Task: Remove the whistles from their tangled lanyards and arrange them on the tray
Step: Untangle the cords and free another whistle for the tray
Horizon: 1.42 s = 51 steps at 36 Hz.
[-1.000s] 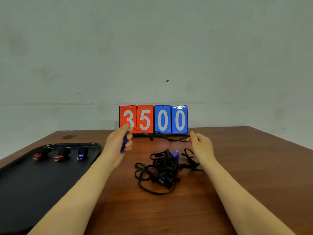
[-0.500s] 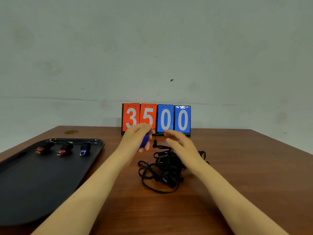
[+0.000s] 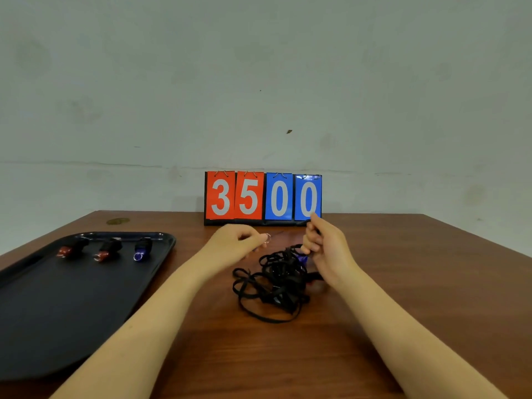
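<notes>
While three small glossy whistles (image 3: pixel 103 250) already lie in a row on the smooth black plastic tray (image 3: pixel 57 312) left of both hands, more remains; left hand (image 3: pixel 234 244) pinches a metal split ring (image 3: pixel 267 238); right hand (image 3: pixel 325 247) grips limp black flat-woven lanyards (image 3: pixel 273 280), tangled on the wooden surface (image 3: pixel 403 283) between them, a blue whistle (image 3: pixel 302 258) still buried inside.

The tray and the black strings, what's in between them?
Only the left arm crosses above bare table between tray and lanyards, head view.

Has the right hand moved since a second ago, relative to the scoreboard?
Yes. The right hand has risen and shifted right against the scoreboard: its fingertips now overlap the last blue 0, pinching a strand of the lanyard tangle.
</notes>
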Available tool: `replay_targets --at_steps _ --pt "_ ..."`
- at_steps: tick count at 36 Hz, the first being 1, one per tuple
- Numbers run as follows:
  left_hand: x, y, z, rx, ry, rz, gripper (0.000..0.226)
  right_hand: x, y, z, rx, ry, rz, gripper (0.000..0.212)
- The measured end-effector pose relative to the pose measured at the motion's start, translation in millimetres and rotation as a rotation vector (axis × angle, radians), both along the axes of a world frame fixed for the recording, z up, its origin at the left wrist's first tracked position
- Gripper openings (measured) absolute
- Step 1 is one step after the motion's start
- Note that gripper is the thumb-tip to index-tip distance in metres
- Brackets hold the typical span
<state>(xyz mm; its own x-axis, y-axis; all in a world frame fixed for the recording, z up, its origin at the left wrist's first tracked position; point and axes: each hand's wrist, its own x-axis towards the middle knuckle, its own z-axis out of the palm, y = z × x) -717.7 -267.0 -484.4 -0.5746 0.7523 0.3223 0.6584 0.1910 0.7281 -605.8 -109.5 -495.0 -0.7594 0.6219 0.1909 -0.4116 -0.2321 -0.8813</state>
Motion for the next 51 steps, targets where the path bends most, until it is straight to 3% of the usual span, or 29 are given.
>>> replay_targets --at_steps 9,11,16,20,25,30,33,39,44,51 --pt "13 2 0 -0.073 0.046 -0.102 0.018 -2 13 -5 -0.227 0.112 0.132 0.032" --pt "14 0 1 -0.009 -0.068 -0.129 0.022 -4 14 -6 -0.245 0.113 0.16 0.031" --pt "19 1 4 0.33 -0.608 -0.244 0.017 -6 17 -8 -0.184 0.069 0.103 0.028" --pt "24 6 7 0.534 -0.898 -0.313 0.017 -5 8 -5 0.076 -0.112 -0.008 0.024" --pt "17 11 3 0.736 -1.067 -0.28 0.014 -4 -10 -12 0.816 -0.379 -0.213 0.023" --pt "6 11 -4 0.813 -1.013 -0.073 0.018 -7 -19 -17 1.235 -0.438 -0.151 0.014" --pt "4 11 -8 0.803 -0.992 -0.017 0.024 -9 -21 -18 1.313 -0.424 -0.123 0.013" --pt "3 17 -14 0.738 -1.076 -0.097 0.019 -9 -21 -21 1.488 -0.408 -0.125 0.016" --pt "2 22 -18 0.656 -0.822 -0.062 0.022 -9 -23 -23 1.44 -0.359 -0.095 0.019" --pt "-4 22 -23 0.503 -0.492 0.089 0.022 -5 -23 -14 1.026 -0.188 -0.209 0.017"
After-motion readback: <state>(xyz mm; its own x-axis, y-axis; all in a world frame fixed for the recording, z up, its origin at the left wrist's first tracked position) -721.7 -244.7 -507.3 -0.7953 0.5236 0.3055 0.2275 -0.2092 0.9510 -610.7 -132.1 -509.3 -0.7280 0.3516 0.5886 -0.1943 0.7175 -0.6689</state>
